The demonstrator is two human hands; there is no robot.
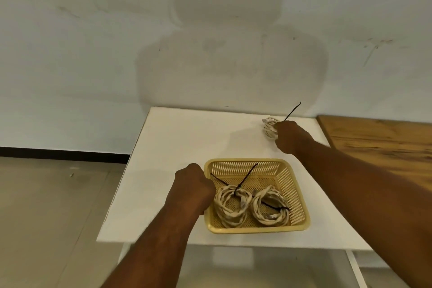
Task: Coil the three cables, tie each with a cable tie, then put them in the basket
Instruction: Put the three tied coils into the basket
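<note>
A yellow perforated basket [289,179] stands on the white table [177,147]. Two coiled cream cables lie inside it, the left coil [230,208] and the right coil [268,208], each bound with a black cable tie whose tail sticks out. My left hand [192,188] is curled at the basket's left rim, right beside the left coil; whether it holds the rim or the coil is hidden. Far right on the table, my right hand [289,137] grips a third cream coil [268,127], and the tail of its black tie [292,111] points up.
A wooden tabletop [378,138] adjoins the white table on the right. A white wall stands just behind the table. Grey floor lies to the left and below the table's front edge.
</note>
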